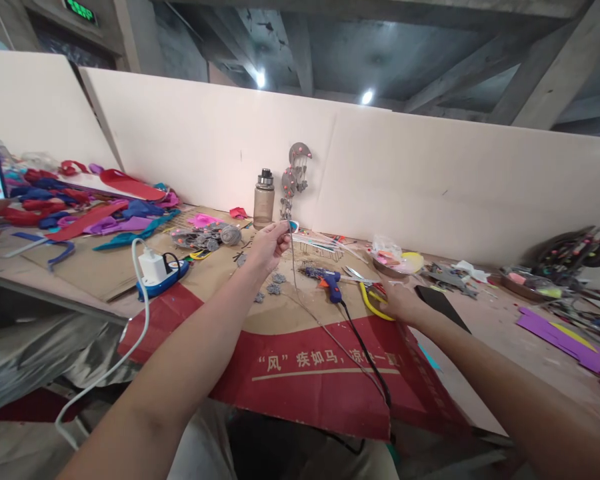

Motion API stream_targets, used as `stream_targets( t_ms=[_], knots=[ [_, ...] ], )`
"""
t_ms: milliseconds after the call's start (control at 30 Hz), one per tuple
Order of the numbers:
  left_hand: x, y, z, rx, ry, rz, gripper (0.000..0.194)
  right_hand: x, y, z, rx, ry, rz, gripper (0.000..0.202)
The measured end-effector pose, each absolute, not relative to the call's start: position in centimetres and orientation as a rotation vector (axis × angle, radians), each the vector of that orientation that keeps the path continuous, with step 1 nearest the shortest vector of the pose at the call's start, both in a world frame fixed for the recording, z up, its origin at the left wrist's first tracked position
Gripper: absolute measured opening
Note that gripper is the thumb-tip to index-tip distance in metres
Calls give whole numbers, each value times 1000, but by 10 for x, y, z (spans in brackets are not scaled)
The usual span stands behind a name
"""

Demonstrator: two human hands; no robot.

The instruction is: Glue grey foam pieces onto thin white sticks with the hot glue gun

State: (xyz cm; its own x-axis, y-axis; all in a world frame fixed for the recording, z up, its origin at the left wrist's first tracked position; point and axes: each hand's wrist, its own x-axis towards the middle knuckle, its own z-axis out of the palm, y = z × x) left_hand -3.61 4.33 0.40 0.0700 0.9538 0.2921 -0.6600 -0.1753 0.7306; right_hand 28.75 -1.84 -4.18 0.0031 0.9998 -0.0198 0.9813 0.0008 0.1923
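A left hand [271, 247] is pinching a thin gray cord [295, 273] between closed fingertips, the cord trailing down across red-and-brown cardboard [325, 393]. A right hand [403, 301] is reaching to yellow-handled scissors [369, 305]; whether its fingers are gripping, I cannot tell. A blue glue gun [333, 287] is lying between the hands.

The left hand [274, 244] pinches a thin grey cord [294, 267] that trails down across the red-and-brown cardboard sheet [280, 320], while the right hand [400, 301] is at the yellow-handled scissors [373, 301], beside the blue glue gun [333, 285]. Small grey flower-like pieces [276, 285] lie between the left forearm and the glue gun. Behind stand a capped bottle [264, 203] and, against the white panel [195, 133], a grey hanging ornament dotted with pink [293, 177].
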Motion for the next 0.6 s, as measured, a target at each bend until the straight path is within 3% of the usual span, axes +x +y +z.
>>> stream_targets(
  t_ms=[133, 333, 600],
  knots=[
    [-36, 44, 4, 925, 428, 1508, 19, 289, -29, -17, 2010, 2134, 109, 58],
    [-35, 41, 6, 917, 415, 1512, 19, 298, -54, 7, 1819, 2275, -14, 41],
    [-34, 41, 5, 923, 434, 1510, 16, 290, -97, 20, 1987, 2446, 2, 49]
  ],
)
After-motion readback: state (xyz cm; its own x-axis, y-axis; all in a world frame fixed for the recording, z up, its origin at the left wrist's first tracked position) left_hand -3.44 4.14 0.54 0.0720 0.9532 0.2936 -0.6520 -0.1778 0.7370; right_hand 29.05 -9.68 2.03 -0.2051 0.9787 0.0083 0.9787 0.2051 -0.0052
